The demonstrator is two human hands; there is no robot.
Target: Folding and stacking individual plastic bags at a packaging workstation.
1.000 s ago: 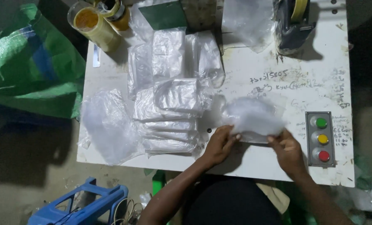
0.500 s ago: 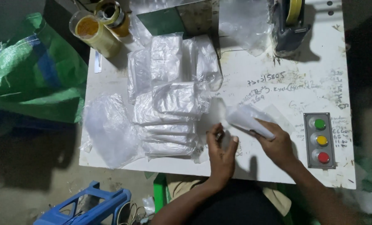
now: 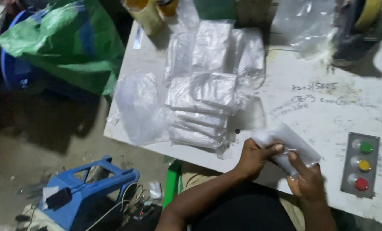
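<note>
My left hand [image 3: 254,159] and right hand [image 3: 307,183] each keep a closed grip on 1 folded clear plastic packet [image 3: 286,143] at the tabletop [image 3: 310,107] near edge; stack of finished packets [image 3: 203,107] lies left, this 1 unstacked

— Where are the hands?
— Left hand [image 3: 253,159] and right hand [image 3: 306,182] sit close together, forearms angled inward.
— Fingers?
— Both curled, thumbs pinching, gripping firmly.
</note>
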